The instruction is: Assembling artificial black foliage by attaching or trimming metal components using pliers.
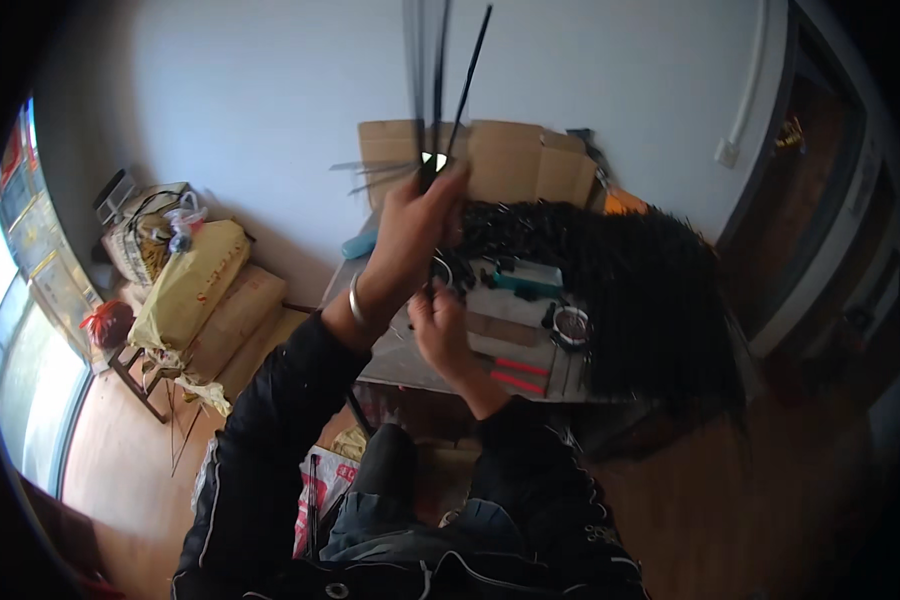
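Observation:
My left hand, with a silver bangle at its wrist, is raised above the table. Its fingers are closed on several thin black rods that stand up from the fist, partly smeared by motion. Thinner dark strips stick out sideways to the left of them, and a small bright white patch shows at their base. Lower and nearer to me, my right hand is closed just over the table's front part. A dark end shows at the top of its fingers, but what it grips is mostly hidden.
On the table a large heap of thin black strands hangs over the right front edge. A teal-edged box, a round white container and red strips lie nearby. Cardboard stands behind. Sacks are stacked at left.

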Tool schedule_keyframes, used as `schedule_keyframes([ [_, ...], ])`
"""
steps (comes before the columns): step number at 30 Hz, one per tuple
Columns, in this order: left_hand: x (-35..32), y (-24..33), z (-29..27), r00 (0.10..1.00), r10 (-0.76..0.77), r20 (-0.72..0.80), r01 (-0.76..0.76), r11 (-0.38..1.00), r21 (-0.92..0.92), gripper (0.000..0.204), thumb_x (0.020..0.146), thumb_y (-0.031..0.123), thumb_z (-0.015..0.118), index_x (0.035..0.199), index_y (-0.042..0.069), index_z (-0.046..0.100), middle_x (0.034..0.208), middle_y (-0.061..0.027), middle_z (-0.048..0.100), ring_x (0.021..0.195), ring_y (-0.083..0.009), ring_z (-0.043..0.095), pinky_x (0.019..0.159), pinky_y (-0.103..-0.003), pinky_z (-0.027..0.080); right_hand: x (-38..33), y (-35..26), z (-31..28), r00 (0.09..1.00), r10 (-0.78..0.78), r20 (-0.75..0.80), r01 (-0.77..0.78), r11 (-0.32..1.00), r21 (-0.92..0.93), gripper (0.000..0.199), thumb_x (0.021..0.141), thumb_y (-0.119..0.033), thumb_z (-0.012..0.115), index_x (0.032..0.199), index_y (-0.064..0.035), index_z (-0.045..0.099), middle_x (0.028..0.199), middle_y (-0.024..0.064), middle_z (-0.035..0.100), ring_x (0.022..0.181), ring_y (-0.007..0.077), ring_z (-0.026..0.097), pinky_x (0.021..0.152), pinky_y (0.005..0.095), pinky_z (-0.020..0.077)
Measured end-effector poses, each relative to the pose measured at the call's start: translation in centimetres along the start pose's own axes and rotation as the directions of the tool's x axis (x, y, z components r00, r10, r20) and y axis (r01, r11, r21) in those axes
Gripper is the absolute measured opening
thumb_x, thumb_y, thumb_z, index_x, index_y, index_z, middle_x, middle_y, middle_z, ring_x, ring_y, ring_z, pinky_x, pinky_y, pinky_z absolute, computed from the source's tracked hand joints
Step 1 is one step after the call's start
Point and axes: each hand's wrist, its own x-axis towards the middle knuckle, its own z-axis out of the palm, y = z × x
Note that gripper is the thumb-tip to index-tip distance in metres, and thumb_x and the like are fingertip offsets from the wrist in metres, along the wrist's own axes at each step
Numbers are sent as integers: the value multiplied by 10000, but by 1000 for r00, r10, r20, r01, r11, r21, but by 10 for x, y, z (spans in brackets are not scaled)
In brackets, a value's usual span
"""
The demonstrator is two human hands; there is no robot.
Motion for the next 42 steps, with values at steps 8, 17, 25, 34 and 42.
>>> schedule_keyframes([
  [8,3,-59,-19,969,-246,-21,226,918,-326,426,923,487,571,846,70,534,615,19,425,486,-116,424,460,-271,364,-27,-26,-44,798,389,459,-496,857,137,220,990,-246,519,965,-28,537,616,3,480,466,82,458,459,257,416],
  [17,10,-41,-1,843,-394,367,537,664,-521,812,884,732,345,1225,5,469,855,-91,584,714,-267,603,671,-447,522,-36,-93,-94,736,428,524,-640,692,334,155,968,-173,542,1001,-22,543,662,-1,471,505,75,454,486,264,434],
  [25,-26,-68,31,799,-428,422,584,720,-375,459,943,438,566,1120,17,515,1022,-146,623,837,-266,655,741,-405,546,-52,-85,-121,822,465,328,-560,762,325,171,938,-122,562,1059,-7,526,705,19,506,535,91,503,504,271,456],
  [34,-4,-62,45,840,-369,397,538,657,-528,372,993,394,473,1078,36,530,873,-84,621,767,-251,640,695,-401,541,-69,-86,-119,869,400,292,-482,817,315,230,967,-150,529,1125,16,516,696,22,519,541,93,522,495,267,472],
  [42,0,-87,26,861,-405,309,506,745,-435,186,966,210,562,1007,29,559,833,-79,625,758,-232,641,687,-380,550,-68,-75,-123,903,392,175,-427,860,279,281,1011,-227,458,1094,13,575,684,46,569,521,106,534,489,248,466],
])
